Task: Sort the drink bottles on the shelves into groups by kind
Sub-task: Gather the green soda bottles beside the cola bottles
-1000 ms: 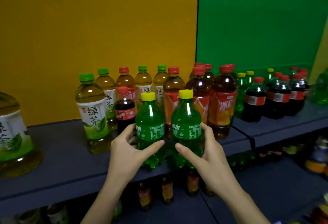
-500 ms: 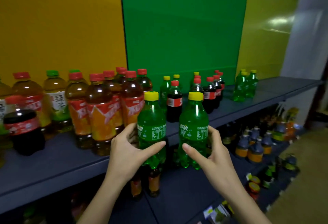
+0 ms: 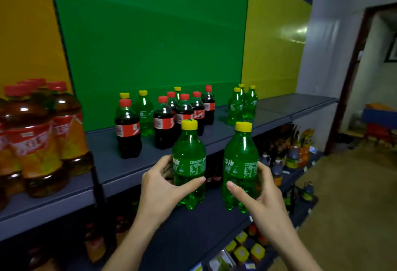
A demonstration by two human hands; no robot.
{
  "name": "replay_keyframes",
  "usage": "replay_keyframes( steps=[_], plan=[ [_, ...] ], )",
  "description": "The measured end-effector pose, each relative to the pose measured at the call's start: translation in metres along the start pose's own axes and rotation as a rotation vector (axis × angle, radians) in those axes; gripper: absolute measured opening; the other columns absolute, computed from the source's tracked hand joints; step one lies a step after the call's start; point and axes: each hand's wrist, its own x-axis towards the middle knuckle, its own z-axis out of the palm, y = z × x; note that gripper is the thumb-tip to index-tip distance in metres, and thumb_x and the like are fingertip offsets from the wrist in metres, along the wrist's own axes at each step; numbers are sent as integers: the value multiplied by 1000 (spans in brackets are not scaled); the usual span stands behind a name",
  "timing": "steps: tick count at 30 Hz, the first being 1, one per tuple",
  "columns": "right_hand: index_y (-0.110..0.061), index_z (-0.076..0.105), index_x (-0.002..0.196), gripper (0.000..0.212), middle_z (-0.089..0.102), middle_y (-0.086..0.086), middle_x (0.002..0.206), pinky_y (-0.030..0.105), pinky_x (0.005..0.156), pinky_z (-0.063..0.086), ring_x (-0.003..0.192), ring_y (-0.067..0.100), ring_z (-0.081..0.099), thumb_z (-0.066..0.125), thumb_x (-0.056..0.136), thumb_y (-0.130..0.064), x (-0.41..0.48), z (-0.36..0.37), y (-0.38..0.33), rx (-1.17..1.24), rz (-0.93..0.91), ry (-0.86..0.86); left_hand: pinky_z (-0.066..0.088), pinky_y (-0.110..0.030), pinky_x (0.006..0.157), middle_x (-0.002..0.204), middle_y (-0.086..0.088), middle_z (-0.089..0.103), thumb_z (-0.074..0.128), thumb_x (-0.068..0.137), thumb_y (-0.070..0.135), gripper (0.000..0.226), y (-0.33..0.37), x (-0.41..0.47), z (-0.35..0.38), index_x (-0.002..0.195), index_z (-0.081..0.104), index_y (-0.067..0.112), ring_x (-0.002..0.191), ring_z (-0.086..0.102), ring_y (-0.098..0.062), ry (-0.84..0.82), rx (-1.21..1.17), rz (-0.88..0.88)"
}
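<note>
My left hand [image 3: 160, 187] grips a small green soda bottle [image 3: 189, 163] with a yellow cap, held upright in front of the shelf edge. My right hand [image 3: 261, 193] grips a second, identical green bottle [image 3: 240, 167] beside it. On the grey top shelf [image 3: 103, 163] behind them stands a mixed cluster of dark cola bottles [image 3: 127, 129] with red caps and green soda bottles [image 3: 145, 114]. Further right, three green soda bottles [image 3: 241, 104] stand together. Large brown tea bottles [image 3: 36, 141] with orange labels fill the shelf's left end.
Green and yellow panels back the shelf. The shelf's right end [image 3: 300, 103] is bare. A lower shelf [image 3: 287, 174] carries small dark bottles and jars. A doorway [image 3: 373, 77] and floor lie at the far right.
The view has swung right along the shelf, and both hands carried their green bottles rightward, away from the tea bottles and toward the cola and soda group.
</note>
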Motion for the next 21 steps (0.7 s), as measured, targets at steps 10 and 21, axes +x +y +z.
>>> replay_keyframes(
  steps=[10,21],
  plan=[
    [-32,30,133,82,52,-25,120,37,80,52,90,11,62,63,65,-64,115,-66,74,-73,-30,86,57,-38,80,94,11,73,90,52,28,54,-32,101,128,100,65,27,89,68,-4,-27,1,25],
    [-24,31,137,93,52,-7,130,42,87,50,91,13,60,63,60,-66,270,-94,136,-52,-87,74,54,-17,75,95,15,70,87,55,27,56,-66,225,214,105,61,25,87,65,5,130,61,78]
  ],
)
